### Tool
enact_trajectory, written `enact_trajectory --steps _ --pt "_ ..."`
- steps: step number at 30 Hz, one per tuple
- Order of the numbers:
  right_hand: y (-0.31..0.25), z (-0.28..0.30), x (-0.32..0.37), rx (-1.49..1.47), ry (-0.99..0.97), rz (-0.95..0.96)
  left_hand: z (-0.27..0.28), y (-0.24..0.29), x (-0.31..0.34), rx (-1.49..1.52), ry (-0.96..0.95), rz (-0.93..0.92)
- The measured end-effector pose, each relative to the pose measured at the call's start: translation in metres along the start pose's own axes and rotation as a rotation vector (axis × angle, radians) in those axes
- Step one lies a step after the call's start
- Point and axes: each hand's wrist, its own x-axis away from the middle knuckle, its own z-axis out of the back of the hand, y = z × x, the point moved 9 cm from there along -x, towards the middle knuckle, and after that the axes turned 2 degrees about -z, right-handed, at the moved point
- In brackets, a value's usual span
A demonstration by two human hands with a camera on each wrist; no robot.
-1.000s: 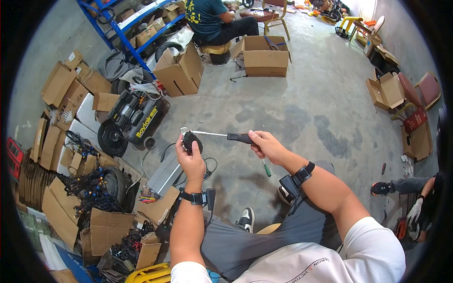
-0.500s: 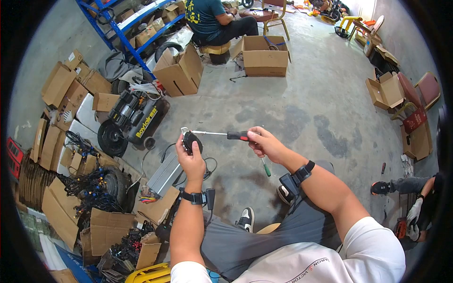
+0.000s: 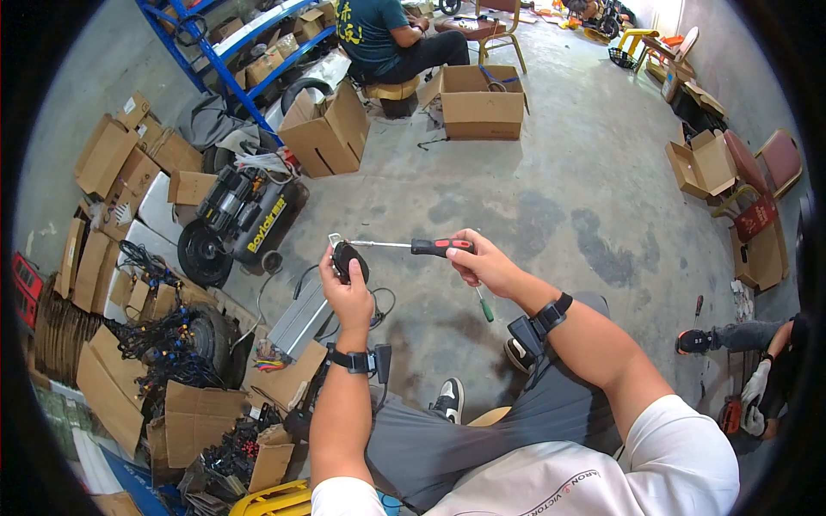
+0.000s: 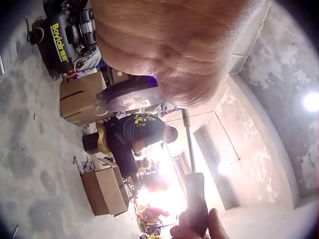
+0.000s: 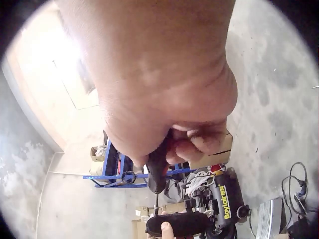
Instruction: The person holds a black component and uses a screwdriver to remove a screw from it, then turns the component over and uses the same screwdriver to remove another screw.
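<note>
My left hand [image 3: 351, 301] holds up a black rounded part [image 3: 348, 261] with a small metal bracket [image 3: 336, 239] at its top, thumb laid over its near side. A screwdriver [image 3: 434, 247] with a black and red handle is gripped in my right hand [image 3: 490, 268]. Its long shaft points left, the tip right at the bracket. The right wrist view shows the screwdriver handle [image 5: 158, 172] leading down to the black part [image 5: 182, 224]. In the left wrist view, the palm covers most of the part, and the screwdriver's tip is hidden.
A silver metal case [image 3: 299, 316] with cables lies on the floor beyond my left forearm. Behind it stands an air compressor [image 3: 258, 219]. A green-handled screwdriver [image 3: 487, 310] shows below my right hand. Boxes and wiring crowd the left; another person [image 3: 379, 39] sits ahead.
The screwdriver handle has turned, bringing its red patches into view, and my right fingers have shifted round it. My left hand and the black part stay almost in place.
</note>
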Motion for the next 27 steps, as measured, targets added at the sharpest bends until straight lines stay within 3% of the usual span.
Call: enact_trajectory --steps 1,3,7,9,13,15,19,22,25,27 --pt "0.001 0.005 -0.003 0.001 -0.001 0.001 0.000 -0.003 0.000 -0.016 -0.009 0.019" --pt "0.019 0.006 -0.006 -0.033 -0.115 -0.198 0.000 -0.003 0.000 -0.037 -0.009 0.008" --pt "0.018 0.001 -0.004 -0.102 -0.080 -0.195 -0.002 0.000 0.001 -0.015 -0.003 0.003" --pt "0.003 0.002 0.001 -0.085 0.053 -0.067 -0.002 0.003 0.001 -0.033 0.002 0.024" --pt "0.006 0.007 -0.006 -0.036 0.009 -0.020 -0.001 0.000 0.003 -0.091 0.032 0.032" --pt "0.021 0.014 -0.009 -0.055 0.002 -0.206 -0.002 0.001 0.003 -0.122 0.026 0.010" --pt "0.013 0.007 -0.003 -0.101 0.007 -0.211 -0.004 0.001 0.003 -0.120 0.016 0.026" --pt "-0.002 0.005 0.002 -0.064 0.082 -0.070 -0.002 0.000 0.003 -0.102 0.028 0.020" --pt "0.000 0.005 -0.004 0.028 -0.027 0.007 -0.002 -0.002 0.003 -0.094 0.042 0.017" --pt "0.017 0.010 -0.005 -0.010 -0.017 -0.188 -0.002 0.000 0.003 -0.136 0.031 0.011"
